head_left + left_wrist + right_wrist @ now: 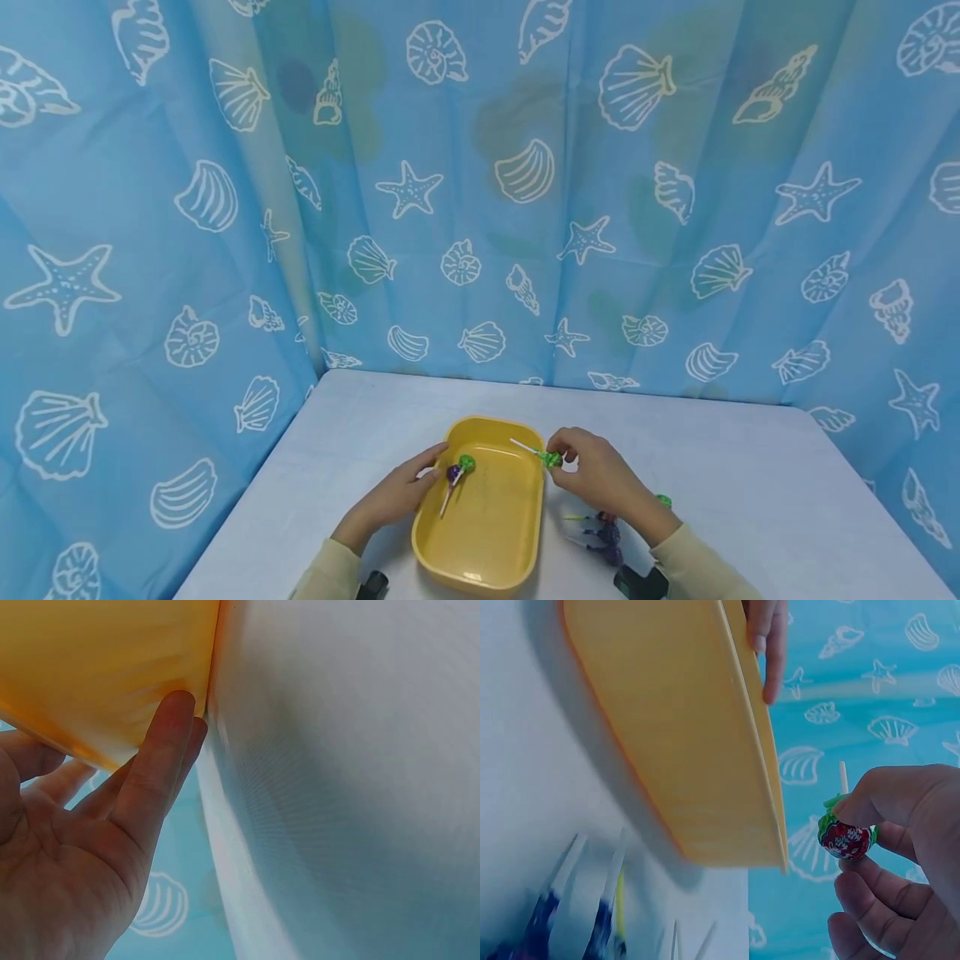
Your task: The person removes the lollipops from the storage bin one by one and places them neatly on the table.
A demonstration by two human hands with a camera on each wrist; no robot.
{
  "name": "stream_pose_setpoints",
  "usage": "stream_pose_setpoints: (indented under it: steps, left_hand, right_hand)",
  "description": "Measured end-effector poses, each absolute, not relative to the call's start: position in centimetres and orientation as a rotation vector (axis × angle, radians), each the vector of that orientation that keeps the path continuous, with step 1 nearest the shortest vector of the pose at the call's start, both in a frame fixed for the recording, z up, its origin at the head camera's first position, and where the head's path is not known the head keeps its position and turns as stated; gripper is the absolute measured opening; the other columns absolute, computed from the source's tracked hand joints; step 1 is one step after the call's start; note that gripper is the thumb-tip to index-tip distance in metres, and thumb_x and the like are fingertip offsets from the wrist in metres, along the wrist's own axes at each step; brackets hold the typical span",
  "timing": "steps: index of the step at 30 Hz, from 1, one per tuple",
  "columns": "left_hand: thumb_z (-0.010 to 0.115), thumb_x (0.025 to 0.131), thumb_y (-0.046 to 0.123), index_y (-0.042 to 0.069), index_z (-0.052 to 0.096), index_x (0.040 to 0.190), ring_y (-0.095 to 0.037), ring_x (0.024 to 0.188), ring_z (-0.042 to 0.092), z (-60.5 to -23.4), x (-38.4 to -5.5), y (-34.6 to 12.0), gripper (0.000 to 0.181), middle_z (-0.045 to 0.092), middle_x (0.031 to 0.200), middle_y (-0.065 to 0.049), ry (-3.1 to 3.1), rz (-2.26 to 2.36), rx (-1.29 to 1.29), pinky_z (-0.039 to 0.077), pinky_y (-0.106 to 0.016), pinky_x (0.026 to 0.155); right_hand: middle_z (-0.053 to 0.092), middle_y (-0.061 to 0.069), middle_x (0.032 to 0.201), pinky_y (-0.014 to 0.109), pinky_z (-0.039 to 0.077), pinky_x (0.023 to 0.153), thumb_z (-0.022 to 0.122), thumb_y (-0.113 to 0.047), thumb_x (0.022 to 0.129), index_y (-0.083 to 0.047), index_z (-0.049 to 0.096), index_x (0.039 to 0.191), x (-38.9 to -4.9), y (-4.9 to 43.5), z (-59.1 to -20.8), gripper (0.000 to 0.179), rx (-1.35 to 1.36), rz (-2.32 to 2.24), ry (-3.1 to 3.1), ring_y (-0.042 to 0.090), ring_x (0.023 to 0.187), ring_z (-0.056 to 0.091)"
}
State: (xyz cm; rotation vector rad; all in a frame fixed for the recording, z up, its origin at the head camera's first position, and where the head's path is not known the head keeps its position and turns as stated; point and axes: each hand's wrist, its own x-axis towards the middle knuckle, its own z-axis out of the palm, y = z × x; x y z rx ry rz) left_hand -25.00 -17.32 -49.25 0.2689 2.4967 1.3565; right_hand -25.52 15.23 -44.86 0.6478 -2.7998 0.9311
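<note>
My left hand holds the left side of a yellow plastic tray, its fingertips against the outer wall and its thumb at the rim. My right hand pinches a lollipop by its wrapped head between thumb and fingers, just over the tray's right rim. The lollipop's wrapper is green and red in the right wrist view, and its white stick points over the tray. Inside the tray, near the left wall, lie a green-wrapped lollipop and a purple one.
Several more lollipops, purple and red, lie on the white table right of the tray, partly under my right forearm. A green one shows past that forearm. A blue curtain with shells hangs behind the table and at its sides.
</note>
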Motion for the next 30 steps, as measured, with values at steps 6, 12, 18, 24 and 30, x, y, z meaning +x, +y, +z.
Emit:
stream_pose_setpoints:
  steps: [6, 12, 18, 24, 30]
  left_hand:
    - [0.049, 0.108, 0.029, 0.02, 0.039, 0.158, -0.04, 0.139, 0.044, -49.1, -25.0, -17.3, 0.051, 0.04, 0.159, -0.012, 2.487, 1.366, 0.263, 0.046, -0.06, 0.104]
    - [0.048, 0.108, 0.03, 0.021, 0.039, 0.158, -0.04, 0.14, 0.042, -49.1, -25.0, -17.4, 0.051, 0.038, 0.16, -0.012, 2.497, 1.357, 0.266, 0.046, -0.06, 0.104]
    - [0.048, 0.108, 0.03, 0.021, 0.039, 0.158, -0.039, 0.139, 0.044, -49.1, -25.1, -17.3, 0.051, 0.038, 0.16, -0.011, 2.496, 1.348, 0.254, 0.046, -0.06, 0.104]
    - [0.048, 0.108, 0.029, 0.021, 0.04, 0.158, -0.039, 0.138, 0.045, -49.2, -24.9, -17.2, 0.05, 0.039, 0.16, -0.012, 2.496, 1.357, 0.254, 0.047, -0.06, 0.103]
    - [0.048, 0.108, 0.029, 0.021, 0.041, 0.157, -0.039, 0.134, 0.048, -49.2, -24.9, -17.2, 0.05, 0.039, 0.16, -0.013, 2.502, 1.351, 0.252, 0.053, -0.055, 0.096]
  right_hand:
    - [0.062, -0.011, 0.093, 0.031, 0.054, 0.071, 0.076, -0.008, 0.083, -0.019, 0.067, 0.1, -25.1, 17.4, -45.0, 0.021, 0.587, 0.992, -2.814, 0.019, 0.087, 0.059]
    - [0.064, -0.01, 0.091, 0.029, 0.055, 0.072, 0.076, -0.007, 0.082, -0.016, 0.068, 0.101, -24.5, 19.2, -45.5, 0.022, 0.549, 1.046, -2.796, 0.013, 0.084, 0.059]
    - [0.065, -0.008, 0.092, 0.032, 0.055, 0.073, 0.076, -0.008, 0.083, -0.012, 0.069, 0.105, -23.8, 20.8, -45.9, 0.023, 0.494, 1.114, -2.793, 0.013, 0.086, 0.06]
    - [0.065, -0.008, 0.093, 0.028, 0.055, 0.07, 0.078, -0.008, 0.084, -0.013, 0.07, 0.104, -23.1, 22.2, -46.6, 0.022, 0.483, 1.145, -2.769, 0.013, 0.085, 0.06]
    - [0.067, -0.007, 0.095, 0.027, 0.055, 0.071, 0.079, -0.008, 0.084, -0.013, 0.07, 0.104, -22.4, 23.2, -47.3, 0.023, 0.401, 1.171, -2.781, 0.013, 0.085, 0.06]
